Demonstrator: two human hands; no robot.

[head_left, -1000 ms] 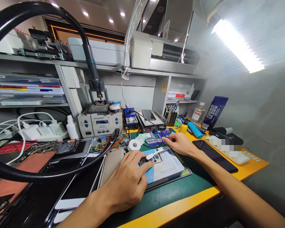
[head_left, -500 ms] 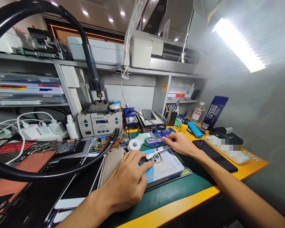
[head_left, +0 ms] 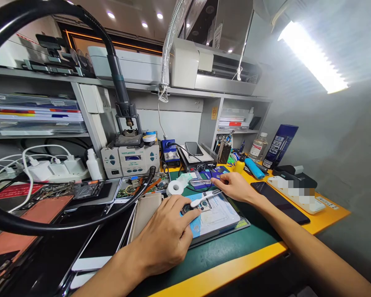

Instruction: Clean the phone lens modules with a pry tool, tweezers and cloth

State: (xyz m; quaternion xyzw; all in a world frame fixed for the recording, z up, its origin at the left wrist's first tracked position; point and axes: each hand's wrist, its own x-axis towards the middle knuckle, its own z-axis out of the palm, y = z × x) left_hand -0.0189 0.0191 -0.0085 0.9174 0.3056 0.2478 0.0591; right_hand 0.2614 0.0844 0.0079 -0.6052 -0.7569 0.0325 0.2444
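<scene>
My left hand [head_left: 168,231] rests on the near left part of a blue-and-white box [head_left: 218,220]. Its thumb and forefinger close around a small dark part [head_left: 186,208] on the box top. A white-handled brush [head_left: 202,199] with a dark head lies across the box just beyond that part. Past the box's far edge, my right hand [head_left: 235,186] pinches the near end of slim silver tweezers [head_left: 200,181]. The tweezers lie by a clear packet and a purple card [head_left: 218,172]. A white tape roll [head_left: 174,189] stands behind my left hand.
Phones and phone shells [head_left: 102,239] crowd the left, under a thick black hose [head_left: 64,231]. A hot-air station [head_left: 131,161] stands behind. On the right lie a dark phone [head_left: 280,202], a white strip-shaped tray [head_left: 292,194] and a blue tool [head_left: 254,169]. A green mat [head_left: 235,243] covers the bench.
</scene>
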